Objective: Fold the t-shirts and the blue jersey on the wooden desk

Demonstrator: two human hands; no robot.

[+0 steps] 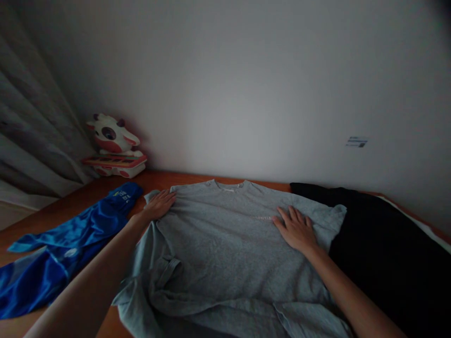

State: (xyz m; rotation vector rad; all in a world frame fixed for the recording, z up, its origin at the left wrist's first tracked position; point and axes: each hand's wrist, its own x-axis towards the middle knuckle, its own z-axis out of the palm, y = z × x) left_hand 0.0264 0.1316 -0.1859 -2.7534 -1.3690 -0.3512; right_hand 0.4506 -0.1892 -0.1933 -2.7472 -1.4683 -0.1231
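A grey T-shirt lies spread on the wooden surface, its collar toward the wall and its lower part bunched in folds near me. My left hand rests flat at the shirt's left shoulder, fingers extended and holding nothing. On the right side of the chest, beside a small line of lettering, my right hand lies palm down with its fingers spread. The shirt's right sleeve overlaps a black garment.
Blue shiny clothing lies on the left of the wooden surface. Behind it stands a cow-shaped toy keyboard by the curtain. A wall with a small label borders the far edge.
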